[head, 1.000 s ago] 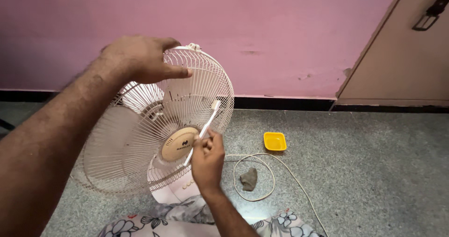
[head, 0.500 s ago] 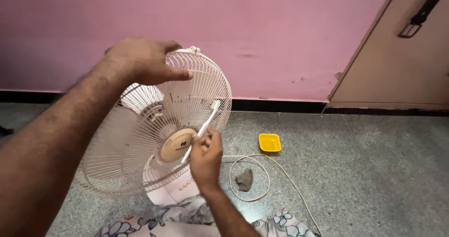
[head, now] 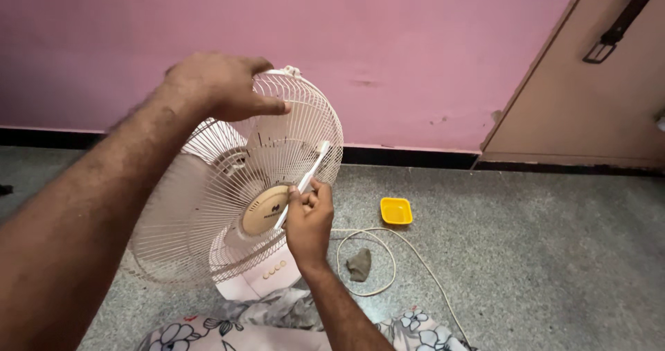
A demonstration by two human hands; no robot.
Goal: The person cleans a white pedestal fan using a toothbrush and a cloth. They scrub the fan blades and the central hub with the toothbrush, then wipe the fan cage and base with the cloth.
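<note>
A white table fan (head: 228,205) stands on the floor in front of me, its wire grille facing right and a beige round cap at the centre. My left hand (head: 218,84) grips the top rim of the grille. My right hand (head: 309,219) is closed around a white toothbrush (head: 308,178), whose head rests against the grille wires to the upper right of the beige cap.
A small yellow tray (head: 396,210) sits on the grey speckled floor to the right. A white power cord (head: 388,254) loops around a grey rag (head: 359,264). A pink wall and a beige door (head: 589,101) stand behind. Floral fabric (head: 291,334) covers my lap.
The toothbrush has shifted slightly up along the grille with my right hand. My left hand stays on the fan's top rim. The view has drifted a little.
</note>
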